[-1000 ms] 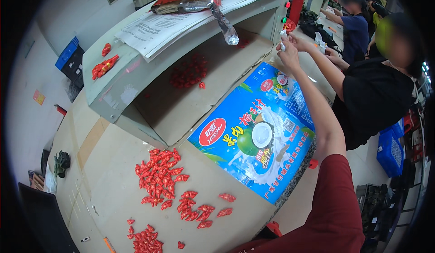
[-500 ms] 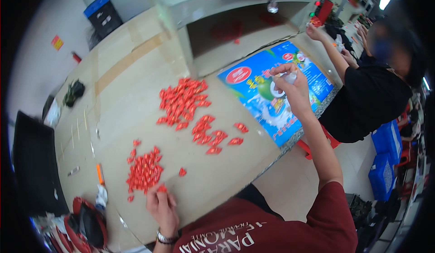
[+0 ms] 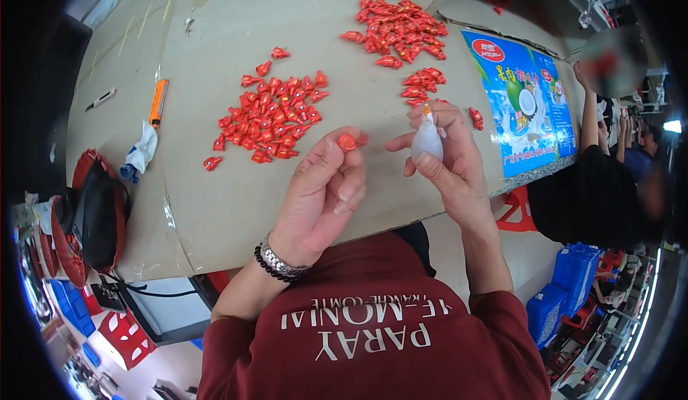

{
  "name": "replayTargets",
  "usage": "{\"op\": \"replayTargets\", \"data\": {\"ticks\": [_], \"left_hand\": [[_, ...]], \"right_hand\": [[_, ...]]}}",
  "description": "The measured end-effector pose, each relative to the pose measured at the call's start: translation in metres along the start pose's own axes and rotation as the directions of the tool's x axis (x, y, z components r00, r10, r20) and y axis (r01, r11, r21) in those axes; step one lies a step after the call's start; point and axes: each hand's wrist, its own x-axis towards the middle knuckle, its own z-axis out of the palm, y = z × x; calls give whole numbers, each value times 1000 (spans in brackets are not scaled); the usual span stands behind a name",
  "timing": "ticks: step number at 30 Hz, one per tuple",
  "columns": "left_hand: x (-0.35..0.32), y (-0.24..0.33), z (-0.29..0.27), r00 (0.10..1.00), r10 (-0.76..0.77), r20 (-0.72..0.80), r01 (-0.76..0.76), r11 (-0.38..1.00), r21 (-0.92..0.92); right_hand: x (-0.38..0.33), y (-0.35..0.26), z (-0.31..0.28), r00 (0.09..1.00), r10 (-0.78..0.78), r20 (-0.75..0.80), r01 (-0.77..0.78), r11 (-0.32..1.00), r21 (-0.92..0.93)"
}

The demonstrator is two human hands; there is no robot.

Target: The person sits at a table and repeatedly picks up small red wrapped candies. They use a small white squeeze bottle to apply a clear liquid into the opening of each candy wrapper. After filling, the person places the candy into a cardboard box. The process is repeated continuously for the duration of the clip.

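Between the thumb and fingertips of my left hand (image 3: 315,196) is a small red plastic piece (image 3: 347,142), its flat end showing. My right hand (image 3: 462,181) is wrapped round a small white squeeze bottle (image 3: 428,142), held upright with its narrow orange-yellow tip upward. The two hands are a short gap apart above the table's near side. Beyond the left hand lies a loose pile of red pieces (image 3: 269,120). Farther back is a second pile (image 3: 401,31), with a smaller cluster (image 3: 424,83) below it. One red piece (image 3: 476,118) lies alone, right of my right hand.
A blue printed sheet (image 3: 529,106) covers the table's right part, below a raised shelf. On the left are an orange-handled tool (image 3: 159,104), a white pen-like cutter (image 3: 101,100), crumpled tissue (image 3: 142,149) and a black-and-red bag (image 3: 104,206). A co-worker in black (image 3: 584,199) sits at right.
The view has swung. My right hand has come back from over the blue sheet with the bottle. My left hand has moved from the pile's near edge toward it, holding a red piece.
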Motion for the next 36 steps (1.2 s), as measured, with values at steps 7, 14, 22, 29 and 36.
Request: {"op": "replayTargets", "data": {"ticks": [7,14,22,29,36], "left_hand": [[-2,1,-19,999,-45,9,46,996,-80],[-2,-2,-15,1000,11,-14,-10,997,74],[-6,-7,-19,1000,-22,-1,22,993,118],[-5,-11,-12,998,16,-59,-11,997,75],[-10,-16,-12,994,-59,-91,65,996,64]], "right_hand": [[-3,8,16,983,-61,-171,62,998,-1],[-9,11,11,961,-67,-267,101,988,116],[-12,15,13,915,-86,-393,235,908,348],[-22,22,9,896,-263,-358,356,907,226],[-29,24,14,849,-413,-328,460,884,79]]}}
